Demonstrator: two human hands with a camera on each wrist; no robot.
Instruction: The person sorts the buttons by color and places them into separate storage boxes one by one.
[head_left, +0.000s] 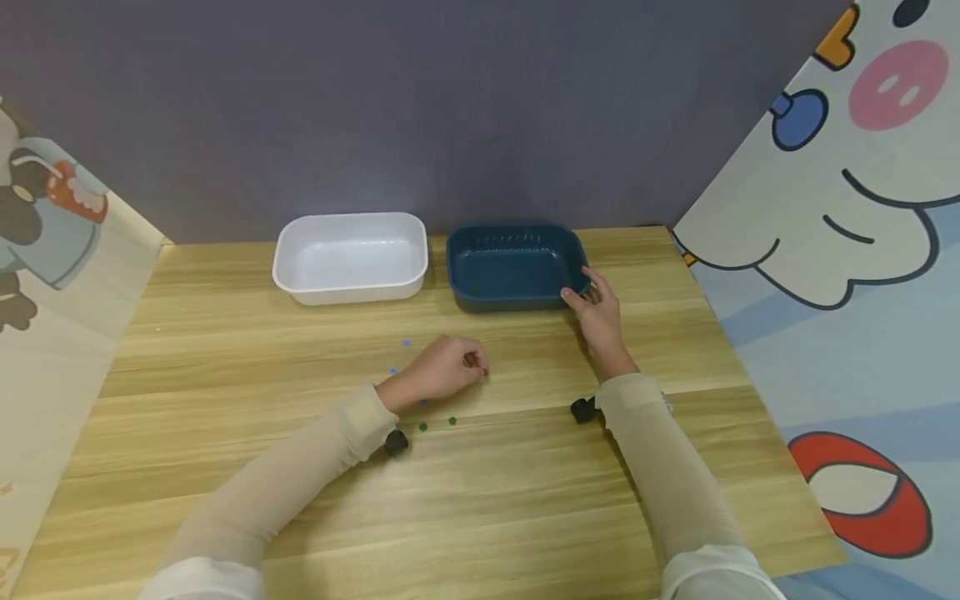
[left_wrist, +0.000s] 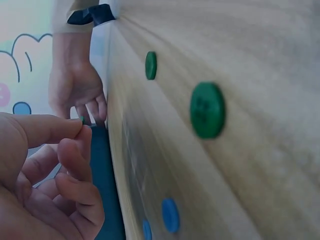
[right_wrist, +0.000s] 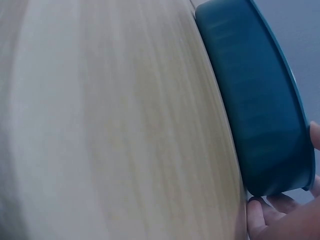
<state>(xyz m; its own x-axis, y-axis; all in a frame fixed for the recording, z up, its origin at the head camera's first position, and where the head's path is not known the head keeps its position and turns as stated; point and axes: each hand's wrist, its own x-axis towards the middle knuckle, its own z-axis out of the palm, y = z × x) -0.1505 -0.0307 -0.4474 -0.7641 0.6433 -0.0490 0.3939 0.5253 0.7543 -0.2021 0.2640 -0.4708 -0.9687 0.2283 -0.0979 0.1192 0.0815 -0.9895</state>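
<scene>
My left hand (head_left: pixel 450 367) is over the table, to the front left of a dark blue plastic basin (head_left: pixel 517 305). Thumb and forefinger pinch a small green button (left_wrist: pixel 82 120), seen edge-on in the left wrist view. At the basin's right front corner, my right hand (head_left: pixel 598 312) grips the rim, thumb at the front and fingers around the side. Two green buttons (left_wrist: pixel 207 110) lie on the wood below the left hand, with several blue buttons (left_wrist: pixel 170 215) beyond them. A small green spot (head_left: pixel 473 290), perhaps a button, shows inside the basin near its left front corner.
A white plastic basin (head_left: pixel 351 293) stands left of the blue one, a narrow gap between them. Behind both rises a grey partition (head_left: pixel 420 108). Cartoon-printed panels (head_left: pixel 862 350) flank the wooden table (head_left: pixel 480 517). Black wrist-worn pieces (head_left: pixel 583 409) protrude beside the cuffs.
</scene>
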